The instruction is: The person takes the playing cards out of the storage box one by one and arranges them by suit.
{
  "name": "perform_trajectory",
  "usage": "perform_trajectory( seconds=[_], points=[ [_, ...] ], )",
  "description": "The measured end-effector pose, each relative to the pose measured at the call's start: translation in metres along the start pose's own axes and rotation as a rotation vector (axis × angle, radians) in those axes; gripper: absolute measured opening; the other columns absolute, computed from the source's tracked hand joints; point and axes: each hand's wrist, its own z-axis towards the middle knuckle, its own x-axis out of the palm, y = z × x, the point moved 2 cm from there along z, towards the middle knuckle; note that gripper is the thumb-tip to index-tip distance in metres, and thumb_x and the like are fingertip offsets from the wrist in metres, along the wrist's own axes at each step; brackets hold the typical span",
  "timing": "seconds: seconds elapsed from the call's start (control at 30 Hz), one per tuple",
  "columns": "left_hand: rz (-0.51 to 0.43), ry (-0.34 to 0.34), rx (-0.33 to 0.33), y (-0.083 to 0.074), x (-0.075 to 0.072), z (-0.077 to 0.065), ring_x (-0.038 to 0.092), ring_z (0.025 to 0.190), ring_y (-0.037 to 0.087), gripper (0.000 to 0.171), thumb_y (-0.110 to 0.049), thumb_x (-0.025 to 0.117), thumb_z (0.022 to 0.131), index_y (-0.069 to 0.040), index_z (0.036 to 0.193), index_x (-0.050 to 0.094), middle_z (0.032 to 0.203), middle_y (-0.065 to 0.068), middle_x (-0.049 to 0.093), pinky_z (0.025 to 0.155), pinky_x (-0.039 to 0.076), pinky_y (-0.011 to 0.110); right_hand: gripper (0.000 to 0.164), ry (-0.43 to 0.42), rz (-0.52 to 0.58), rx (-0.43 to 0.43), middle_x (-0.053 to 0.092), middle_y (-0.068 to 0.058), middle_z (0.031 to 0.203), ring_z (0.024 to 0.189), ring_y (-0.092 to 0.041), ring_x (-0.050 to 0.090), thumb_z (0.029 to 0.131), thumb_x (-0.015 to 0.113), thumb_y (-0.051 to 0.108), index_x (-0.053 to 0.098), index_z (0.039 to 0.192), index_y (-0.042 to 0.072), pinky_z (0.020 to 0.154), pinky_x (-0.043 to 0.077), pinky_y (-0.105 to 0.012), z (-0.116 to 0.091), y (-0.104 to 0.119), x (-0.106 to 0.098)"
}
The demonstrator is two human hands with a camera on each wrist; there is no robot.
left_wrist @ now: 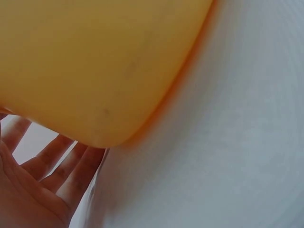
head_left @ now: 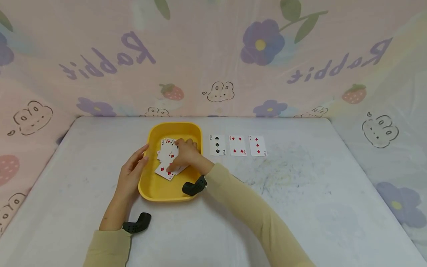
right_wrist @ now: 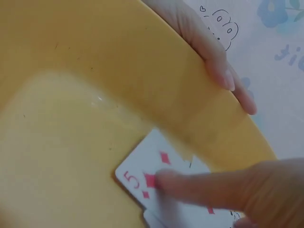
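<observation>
A yellow tray [head_left: 171, 198] stands on the table with a loose pile of playing cards [head_left: 166, 152] inside. My left hand [head_left: 131, 172] rests against the tray's left side, its fingers along the outer wall and the thumb at the rim. Over the pile is my right hand [head_left: 186, 154], thumb and fingers spread apart. Its thumb touches the face of a five of diamonds [right_wrist: 137, 178] in the right wrist view. The other right fingertips are partly hidden. Fairly straight left fingers [left_wrist: 76, 178] show beside the tray wall in the left wrist view.
Right of the tray, a three of clubs [head_left: 217, 145], a four of diamonds [head_left: 238, 145] and a three of diamonds [head_left: 258, 145] lie face up in a row. A printed curtain [head_left: 200, 55] hangs behind the white table [head_left: 300, 207].
</observation>
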Motion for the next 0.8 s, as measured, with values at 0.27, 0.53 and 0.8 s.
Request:
perform_trajectory(
  seconds=[0.27,0.53,0.8],
  points=[
    [-0.003,-0.003,0.004,-0.0010,0.0004,0.0005,0.038,0.126,0.017,0.044,-0.047,0.046,0.098,-0.043,0.142,0.042,0.146,0.002,0.041,0.088,0.041,0.005,0.085,0.004,0.036,-0.019,0.043,-0.008,0.122,0.109,-0.021,0.040,0.064,0.089,0.029,0.043,0.135,0.016,0.089,0.041,-0.029,0.0017,-0.0011,0.0002],
    [-0.040,-0.004,-0.021,-0.0015,0.0018,0.0002,0.040,0.122,0.014,0.043,-0.045,0.047,0.099,-0.044,0.141,0.043,0.144,0.001,0.041,0.088,0.043,0.006,0.044,-0.021,0.216,-0.080,0.052,-0.005,0.102,0.091,-0.016,0.049,0.074,0.078,0.006,0.058,0.113,0.006,0.068,0.046,-0.016,0.0012,-0.0010,-0.0019],
    [0.008,0.001,-0.015,-0.0004,0.0002,-0.0003,0.037,0.127,0.017,0.044,-0.048,0.046,0.098,-0.044,0.142,0.042,0.146,0.001,0.040,0.093,0.042,0.010,0.024,-0.078,0.383,-0.117,0.060,-0.003,0.092,0.067,-0.012,0.054,0.082,0.072,0.005,0.067,0.105,0.009,0.054,0.047,-0.017,0.0009,-0.0012,-0.0041]
  ],
)
